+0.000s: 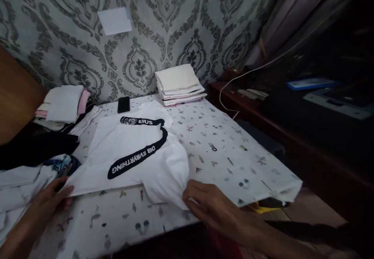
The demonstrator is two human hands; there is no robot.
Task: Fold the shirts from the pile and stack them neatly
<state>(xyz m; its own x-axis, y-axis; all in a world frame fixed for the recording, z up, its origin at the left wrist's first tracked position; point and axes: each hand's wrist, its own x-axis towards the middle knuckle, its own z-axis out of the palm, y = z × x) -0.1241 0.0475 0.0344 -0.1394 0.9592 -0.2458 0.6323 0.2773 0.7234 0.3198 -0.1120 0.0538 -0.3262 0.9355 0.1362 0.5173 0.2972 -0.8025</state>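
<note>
A white T-shirt [99, 149] with black printed bands and white lettering lies spread on the table, its neck side facing right. My left hand [55, 198] pinches the near corner of the shirt's hem, thumb on top. At the near sleeve, my right hand [209, 200] has its fingers closed on the edge of the cloth. The shirt is mostly flat, with soft creases around that sleeve.
A stack of folded clothes [179, 83] stands at the back by the wall. Another folded pile [64, 105] and loose garments [20, 185] lie left. A black phone [124, 105] rests behind the shirt. A white cable [257, 70] hangs over the dark furniture [257, 122] right of the patterned tablecloth [216, 134].
</note>
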